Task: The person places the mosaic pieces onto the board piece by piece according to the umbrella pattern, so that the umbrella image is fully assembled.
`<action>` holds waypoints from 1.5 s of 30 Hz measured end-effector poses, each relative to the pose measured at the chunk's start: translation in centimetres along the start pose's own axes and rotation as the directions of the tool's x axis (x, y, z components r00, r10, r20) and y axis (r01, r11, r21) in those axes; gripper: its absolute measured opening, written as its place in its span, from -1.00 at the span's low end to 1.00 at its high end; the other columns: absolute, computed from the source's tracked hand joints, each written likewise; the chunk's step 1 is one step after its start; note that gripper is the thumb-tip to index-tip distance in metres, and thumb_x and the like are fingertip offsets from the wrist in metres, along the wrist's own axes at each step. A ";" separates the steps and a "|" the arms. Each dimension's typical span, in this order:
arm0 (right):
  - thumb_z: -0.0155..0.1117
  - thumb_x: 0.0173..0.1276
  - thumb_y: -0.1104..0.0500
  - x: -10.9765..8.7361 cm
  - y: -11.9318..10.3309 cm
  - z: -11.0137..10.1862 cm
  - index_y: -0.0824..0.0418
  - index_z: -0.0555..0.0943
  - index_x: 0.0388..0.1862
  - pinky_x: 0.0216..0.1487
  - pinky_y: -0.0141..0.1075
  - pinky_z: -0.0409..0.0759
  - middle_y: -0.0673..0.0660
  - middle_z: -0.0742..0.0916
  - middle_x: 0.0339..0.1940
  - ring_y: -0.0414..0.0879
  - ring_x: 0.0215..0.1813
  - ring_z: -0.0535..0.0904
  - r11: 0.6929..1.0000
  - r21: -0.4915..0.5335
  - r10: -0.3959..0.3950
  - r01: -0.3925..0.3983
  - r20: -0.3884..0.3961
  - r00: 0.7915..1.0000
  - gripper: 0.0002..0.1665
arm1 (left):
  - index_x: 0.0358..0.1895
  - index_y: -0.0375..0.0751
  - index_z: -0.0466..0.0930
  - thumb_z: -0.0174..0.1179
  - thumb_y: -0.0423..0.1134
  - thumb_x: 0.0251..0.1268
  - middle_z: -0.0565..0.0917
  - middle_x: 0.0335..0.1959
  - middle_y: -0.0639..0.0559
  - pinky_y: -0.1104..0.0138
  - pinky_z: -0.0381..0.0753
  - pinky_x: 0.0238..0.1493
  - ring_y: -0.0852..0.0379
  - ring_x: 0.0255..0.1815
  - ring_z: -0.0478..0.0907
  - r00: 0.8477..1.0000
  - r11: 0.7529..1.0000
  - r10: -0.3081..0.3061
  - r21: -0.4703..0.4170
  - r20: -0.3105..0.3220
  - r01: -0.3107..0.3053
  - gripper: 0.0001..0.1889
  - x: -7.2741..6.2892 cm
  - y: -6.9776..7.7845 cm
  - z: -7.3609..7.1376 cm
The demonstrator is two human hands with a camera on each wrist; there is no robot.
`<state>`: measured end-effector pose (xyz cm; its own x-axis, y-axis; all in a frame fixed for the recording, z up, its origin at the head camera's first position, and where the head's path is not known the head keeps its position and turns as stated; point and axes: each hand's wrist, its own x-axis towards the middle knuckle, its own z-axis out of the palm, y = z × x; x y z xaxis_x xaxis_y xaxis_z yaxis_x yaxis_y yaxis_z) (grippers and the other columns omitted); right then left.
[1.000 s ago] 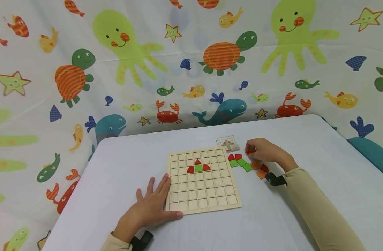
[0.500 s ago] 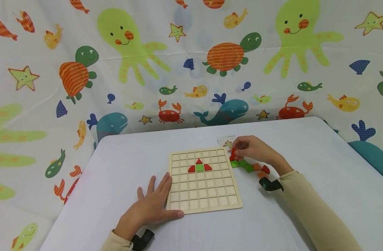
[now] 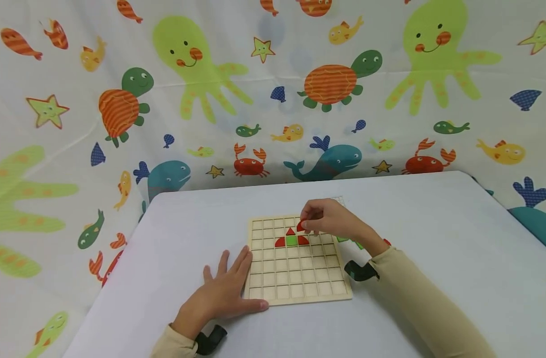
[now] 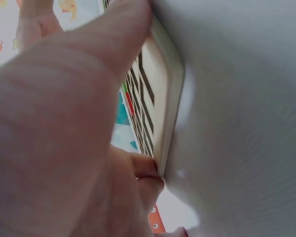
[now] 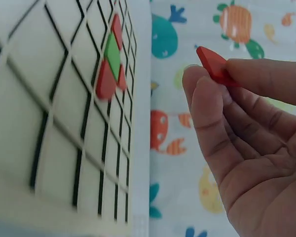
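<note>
A wooden grid board [image 3: 300,276] lies on the white table. My left hand [image 3: 226,293] rests at its near left corner, fingers straight along the left edge and thumb by the front edge. Over the far right part of the board, my right hand [image 3: 331,218] pinches a red quarter-circle tile [image 5: 214,64] between thumb and fingertips. Set in the grid just left of that hand are a green square tile [image 3: 291,241], a red triangle tile [image 3: 291,231] above it, and red quarter-circle tiles [image 3: 280,242] on either side.
Green tiles [image 3: 342,239] and a red tile [image 3: 387,242] lie right of the board, mostly hidden by my right arm. Behind my right hand, a pattern card [image 3: 340,200] is partly covered. A sea-animal curtain [image 3: 237,54] hangs beyond the table [image 3: 197,223].
My right hand has moved left from the loose tiles to above the board, carrying the red quarter-circle tile. My left hand stays at the board's corner. The head view has shifted slightly.
</note>
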<state>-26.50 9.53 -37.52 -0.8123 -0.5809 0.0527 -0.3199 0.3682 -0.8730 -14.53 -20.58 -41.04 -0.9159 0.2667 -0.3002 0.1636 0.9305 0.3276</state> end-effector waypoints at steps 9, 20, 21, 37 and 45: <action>0.38 0.52 0.32 0.7 -1.0 3.9 0.31 0.64 -0.12 -0.05 -0.17 0.76 0.14 0.76 -0.18 0.05 -0.15 0.81 0.992 0.129 0.010 -0.012 0.015 1.000 -0.92 | 0.75 -0.20 0.03 0.44 0.51 0.09 -0.03 0.79 -0.08 -0.64 -0.17 0.37 -0.50 0.71 -0.21 1.000 1.000 0.003 0.022 0.013 -0.003 0.32 0.1 0.3 0.0; 0.42 0.46 0.32 1.5 -1.1 7.6 0.26 0.68 -0.21 -0.40 -0.33 0.58 0.04 0.71 -0.41 -0.07 -0.41 0.66 0.998 0.031 0.062 -0.061 -0.045 0.997 -0.95 | 0.75 -0.22 0.03 0.44 0.49 0.10 -0.05 0.79 -0.08 -0.65 -0.19 0.37 -0.51 0.71 -0.23 1.000 1.000 0.004 0.010 0.004 -0.004 0.32 -0.3 0.3 -0.4; 0.42 0.45 0.32 1.5 -1.1 7.8 0.24 0.69 -0.22 -0.39 -0.34 0.57 0.02 0.71 -0.42 -0.10 -0.42 0.65 0.998 0.001 0.062 -0.063 -0.046 0.997 -0.95 | 0.75 -0.22 0.03 0.44 0.49 0.10 -0.05 0.79 -0.09 -0.65 -0.19 0.36 -0.51 0.71 -0.23 1.000 1.000 0.007 0.010 0.001 -0.007 0.32 -0.3 0.3 -0.4; 0.39 0.37 0.39 2.1 -0.7 9.4 0.21 0.68 -0.34 -0.30 -0.35 0.53 -0.07 0.67 -0.47 -0.21 -0.40 0.52 0.979 -0.201 -0.030 0.019 -0.052 0.998 -0.88 | 0.76 -0.22 0.01 0.44 0.48 0.13 -0.07 0.80 -0.08 -0.66 -0.18 0.35 -0.51 0.71 -0.23 1.000 1.000 0.023 0.009 0.010 -0.023 0.31 0.0 0.1 -0.4; 0.32 0.40 0.42 2.1 -0.5 9.9 0.27 0.75 -0.18 -0.33 -0.35 0.49 -0.07 0.66 -0.49 -0.21 -0.43 0.49 0.967 -0.251 -0.059 0.047 -0.044 0.997 -0.87 | 0.75 -0.23 0.02 0.45 0.47 0.12 -0.06 0.79 -0.08 -0.66 -0.18 0.36 -0.51 0.71 -0.23 1.000 1.000 0.021 0.013 0.011 -0.021 0.31 0.1 0.2 -0.5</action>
<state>-23.18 0.89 -41.77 -0.8124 -0.5694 0.1256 -0.4697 0.5114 -0.7196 -14.72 -20.47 -40.55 -0.9081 0.2891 -0.3031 0.1879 0.9279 0.3222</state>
